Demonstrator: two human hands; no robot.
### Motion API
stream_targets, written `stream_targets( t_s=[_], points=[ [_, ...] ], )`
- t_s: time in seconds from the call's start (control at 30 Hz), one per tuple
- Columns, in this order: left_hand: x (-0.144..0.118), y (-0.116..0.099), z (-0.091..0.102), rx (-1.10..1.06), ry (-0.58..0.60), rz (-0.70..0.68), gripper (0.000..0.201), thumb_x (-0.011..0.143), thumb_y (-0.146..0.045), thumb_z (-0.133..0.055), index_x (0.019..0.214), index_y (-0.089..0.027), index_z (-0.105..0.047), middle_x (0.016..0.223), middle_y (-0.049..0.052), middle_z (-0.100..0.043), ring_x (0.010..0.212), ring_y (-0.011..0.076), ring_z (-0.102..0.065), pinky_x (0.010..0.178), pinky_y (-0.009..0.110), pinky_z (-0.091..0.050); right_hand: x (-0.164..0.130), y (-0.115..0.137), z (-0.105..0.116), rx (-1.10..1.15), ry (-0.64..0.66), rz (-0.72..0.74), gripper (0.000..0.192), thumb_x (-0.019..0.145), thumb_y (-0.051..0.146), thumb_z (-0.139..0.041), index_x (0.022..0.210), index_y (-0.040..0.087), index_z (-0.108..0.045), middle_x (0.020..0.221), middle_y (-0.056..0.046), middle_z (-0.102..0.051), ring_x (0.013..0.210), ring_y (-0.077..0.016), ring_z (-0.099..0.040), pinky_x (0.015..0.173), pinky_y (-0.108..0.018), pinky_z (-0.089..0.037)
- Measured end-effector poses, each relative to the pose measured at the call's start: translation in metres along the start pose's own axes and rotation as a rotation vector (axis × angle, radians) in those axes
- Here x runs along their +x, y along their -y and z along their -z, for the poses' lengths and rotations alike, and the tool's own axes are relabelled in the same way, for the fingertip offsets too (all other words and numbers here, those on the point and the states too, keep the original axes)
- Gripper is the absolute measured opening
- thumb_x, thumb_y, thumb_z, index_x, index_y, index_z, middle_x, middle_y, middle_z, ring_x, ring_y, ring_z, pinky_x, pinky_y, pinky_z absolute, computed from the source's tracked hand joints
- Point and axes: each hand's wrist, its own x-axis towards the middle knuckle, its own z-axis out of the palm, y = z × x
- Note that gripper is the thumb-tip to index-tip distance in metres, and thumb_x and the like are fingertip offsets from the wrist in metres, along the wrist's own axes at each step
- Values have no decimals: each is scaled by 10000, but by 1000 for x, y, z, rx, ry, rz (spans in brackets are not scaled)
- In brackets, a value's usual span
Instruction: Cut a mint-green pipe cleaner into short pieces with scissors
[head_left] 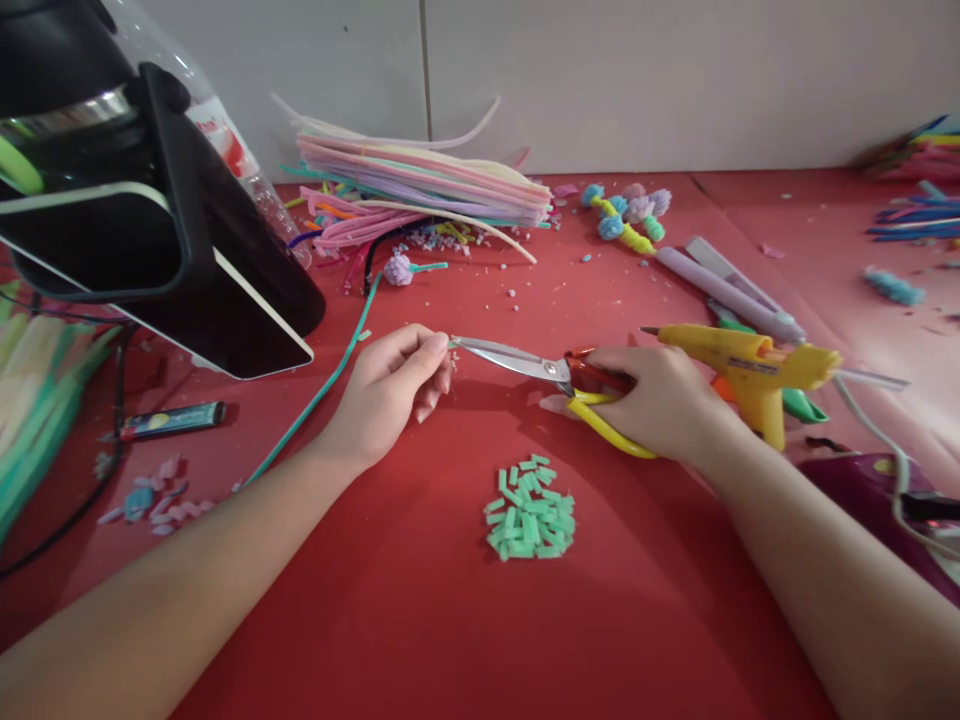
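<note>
My right hand [660,400] grips a pair of scissors [517,359] with one red-orange and one yellow handle. Their blades point left and look closed or nearly so. At the blade tips, my left hand [397,390] pinches thumb against fingers; whatever lies in that pinch is too small to make out. Below the scissors, a pile of short cut green pieces [529,512] lies on the red table [420,600]. A teal pipe cleaner [319,392] runs along the table behind my left wrist.
A yellow glue gun [739,365] and a lilac straightener-like tool [720,285] lie right. Bundled pipe cleaners [427,180] and fuzzy pompom shapes [626,215] sit at the back. A black bottle [262,250] with a phone-like device [225,310] stands left, near a lighter [176,420].
</note>
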Motion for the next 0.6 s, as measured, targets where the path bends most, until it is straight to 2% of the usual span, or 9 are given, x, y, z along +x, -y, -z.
stream_targets(
  t_s=[0.3, 0.6],
  points=[
    [0, 2, 0, -11, -1, -1, 257, 926, -354, -609, 740, -183, -568, 641, -18, -568, 478, 57, -467, 395, 170, -327, 1, 1, 0, -37, 3, -24, 711, 671, 920, -454, 542, 222, -411, 475, 28, -388, 488, -111, -306, 568, -319, -273],
    [1, 2, 2, -26, 5, -6, 261, 938, -350, -610, 745, -177, -576, 636, -23, -575, 474, 48, -473, 392, 156, -328, 0, -2, -1, -12, -17, 3, 705, 681, 914, -456, 550, 223, -400, 476, 42, -338, 499, -108, -282, 573, -311, -272]
  ],
)
